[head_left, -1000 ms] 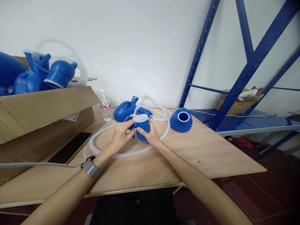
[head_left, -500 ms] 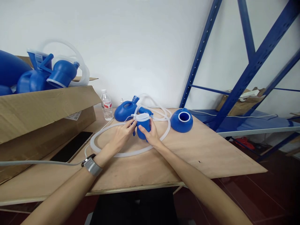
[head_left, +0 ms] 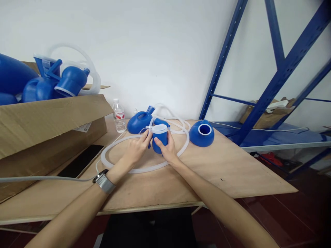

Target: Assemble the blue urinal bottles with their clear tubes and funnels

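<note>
My right hand [head_left: 168, 150] is wrapped round a blue plastic cup [head_left: 159, 139], thumb across its near side. A white lid [head_left: 159, 128] covers the cup's top. At the cup's left, my left hand [head_left: 138, 148] pinches the white strap [head_left: 149, 127] that sticks out from the lid; its fingertips are partly hidden. Behind the hands lies a blue jug [head_left: 140, 123] with a handle, and a smaller blue part [head_left: 161, 122] beside it. A clear white hose [head_left: 144, 170] loops over the table around the cup. To the right sits a blue container [head_left: 202, 137] with a round white-rimmed opening.
At the left, a cardboard box [head_left: 57, 115] holds several blue plastic parts [head_left: 71, 81] and a coiled hose. A water bottle [head_left: 119, 116] and a phone [head_left: 81, 161] are on the wooden table [head_left: 227, 175]. Blue metal shelving [head_left: 271, 86] with another box stands at the right.
The whole view has shifted slightly, so everything appears a little farther right. Both hands keep the same hold on the cup and the lid's strap.
</note>
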`<action>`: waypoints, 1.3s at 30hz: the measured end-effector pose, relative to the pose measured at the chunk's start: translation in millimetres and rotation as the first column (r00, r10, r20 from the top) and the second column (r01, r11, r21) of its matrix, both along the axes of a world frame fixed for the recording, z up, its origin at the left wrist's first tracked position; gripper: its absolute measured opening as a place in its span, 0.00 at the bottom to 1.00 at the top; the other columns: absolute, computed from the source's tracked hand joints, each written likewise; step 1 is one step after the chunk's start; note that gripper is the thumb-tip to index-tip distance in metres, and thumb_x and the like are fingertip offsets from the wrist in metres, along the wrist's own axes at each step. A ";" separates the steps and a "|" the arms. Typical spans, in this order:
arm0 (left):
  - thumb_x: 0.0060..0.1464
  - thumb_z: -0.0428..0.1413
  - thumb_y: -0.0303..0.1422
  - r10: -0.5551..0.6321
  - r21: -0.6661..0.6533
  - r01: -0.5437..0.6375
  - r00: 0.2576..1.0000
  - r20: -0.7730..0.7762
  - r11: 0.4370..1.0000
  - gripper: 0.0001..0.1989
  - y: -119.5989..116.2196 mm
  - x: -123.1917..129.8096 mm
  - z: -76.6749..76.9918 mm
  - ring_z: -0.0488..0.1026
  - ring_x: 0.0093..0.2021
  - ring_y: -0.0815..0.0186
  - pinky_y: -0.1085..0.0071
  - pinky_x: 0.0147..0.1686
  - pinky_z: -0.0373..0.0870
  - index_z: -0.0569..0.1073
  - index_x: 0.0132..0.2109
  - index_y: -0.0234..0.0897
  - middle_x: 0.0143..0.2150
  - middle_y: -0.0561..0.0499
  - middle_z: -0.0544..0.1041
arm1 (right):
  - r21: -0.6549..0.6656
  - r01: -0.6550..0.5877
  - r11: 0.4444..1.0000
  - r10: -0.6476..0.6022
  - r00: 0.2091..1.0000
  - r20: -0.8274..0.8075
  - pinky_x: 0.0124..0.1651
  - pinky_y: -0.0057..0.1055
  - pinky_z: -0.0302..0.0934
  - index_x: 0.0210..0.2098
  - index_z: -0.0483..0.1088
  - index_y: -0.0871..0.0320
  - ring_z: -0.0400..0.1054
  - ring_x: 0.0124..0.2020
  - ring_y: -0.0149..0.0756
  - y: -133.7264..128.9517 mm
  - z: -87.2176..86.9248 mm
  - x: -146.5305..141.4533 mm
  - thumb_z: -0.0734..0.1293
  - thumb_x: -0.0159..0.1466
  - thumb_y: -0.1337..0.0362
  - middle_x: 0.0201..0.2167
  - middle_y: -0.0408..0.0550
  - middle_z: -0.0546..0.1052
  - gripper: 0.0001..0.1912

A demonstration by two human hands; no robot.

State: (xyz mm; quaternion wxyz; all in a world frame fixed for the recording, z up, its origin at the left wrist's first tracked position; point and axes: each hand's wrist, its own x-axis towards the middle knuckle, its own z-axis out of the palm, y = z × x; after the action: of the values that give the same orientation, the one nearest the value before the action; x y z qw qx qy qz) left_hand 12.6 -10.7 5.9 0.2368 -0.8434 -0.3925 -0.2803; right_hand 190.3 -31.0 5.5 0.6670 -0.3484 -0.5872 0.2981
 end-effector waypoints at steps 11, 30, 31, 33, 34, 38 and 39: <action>0.70 0.51 0.35 -0.124 0.162 0.073 0.936 0.330 0.984 0.15 5.0 6.9 -6.1 0.81 0.32 0.63 0.74 0.31 0.71 0.74 0.57 0.34 0.38 0.44 0.85 | 0.015 0.020 1.000 -0.020 1.000 -0.015 0.66 0.43 0.62 0.63 0.66 0.57 0.69 0.61 0.49 0.0 -3.5 -1.6 0.74 0.58 0.50 0.59 0.54 0.75 0.37; 0.67 0.56 0.37 -0.128 0.206 0.041 0.892 0.433 0.978 0.10 1.8 8.8 -3.0 0.82 0.31 0.63 0.72 0.30 0.70 0.79 0.47 0.38 0.38 0.47 0.86 | 0.004 0.007 1.000 -0.007 0.998 -0.057 0.65 0.43 0.63 0.60 0.68 0.56 0.70 0.60 0.47 -1.5 -2.0 -3.3 0.75 0.58 0.51 0.59 0.53 0.75 0.34; 0.67 0.57 0.38 -0.130 0.197 0.045 0.885 0.446 0.979 0.10 1.9 8.9 -3.3 0.83 0.32 0.62 0.72 0.31 0.71 0.78 0.46 0.38 0.39 0.47 0.86 | 0.003 -0.002 1.000 0.003 0.998 -0.064 0.65 0.43 0.63 0.60 0.68 0.56 0.70 0.60 0.47 -1.0 -2.3 -3.6 0.75 0.58 0.51 0.58 0.53 0.75 0.34; 0.66 0.57 0.39 -0.150 0.179 0.073 0.871 0.468 0.981 0.10 1.2 9.4 -2.7 0.83 0.36 0.60 0.71 0.34 0.72 0.78 0.46 0.39 0.42 0.47 0.86 | 0.006 -0.026 1.000 0.027 0.997 -0.074 0.64 0.41 0.63 0.59 0.69 0.56 0.70 0.60 0.46 0.3 -2.7 -4.3 0.75 0.58 0.51 0.58 0.52 0.76 0.33; 0.66 0.57 0.39 -0.160 0.155 0.095 0.859 0.486 0.983 0.10 0.5 9.8 -1.6 0.83 0.39 0.59 0.70 0.35 0.73 0.78 0.46 0.39 0.44 0.47 0.85 | 0.005 -0.038 0.999 0.038 0.996 -0.084 0.64 0.41 0.64 0.59 0.69 0.55 0.71 0.59 0.46 1.6 -2.9 -4.4 0.75 0.58 0.52 0.57 0.52 0.76 0.32; 0.65 0.57 0.43 -0.117 -0.053 0.183 0.798 0.592 0.982 0.14 0.2 10.5 4.9 0.82 0.45 0.58 0.67 0.43 0.75 0.75 0.50 0.39 0.47 0.46 0.84 | -0.063 -0.002 0.998 -0.015 0.964 -0.264 0.57 0.37 0.69 0.56 0.70 0.53 0.75 0.53 0.42 16.9 -3.0 3.6 0.75 0.58 0.52 0.53 0.48 0.79 0.29; 0.66 0.56 0.43 -0.078 -0.112 0.180 0.794 0.602 0.977 0.14 2.0 9.7 5.5 0.81 0.47 0.57 0.65 0.45 0.76 0.75 0.51 0.39 0.48 0.46 0.84 | -0.091 0.037 0.995 -0.066 0.937 -0.344 0.54 0.36 0.70 0.55 0.70 0.52 0.75 0.52 0.41 23.3 -3.0 8.7 0.75 0.59 0.52 0.51 0.46 0.80 0.28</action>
State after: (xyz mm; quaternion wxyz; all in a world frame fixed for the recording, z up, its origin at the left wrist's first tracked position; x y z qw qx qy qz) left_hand 22.2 -8.7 11.4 0.0123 -0.7543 -0.4098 -0.5128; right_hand 199.1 -7.6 2.5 0.7526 -0.3332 -0.4384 0.3612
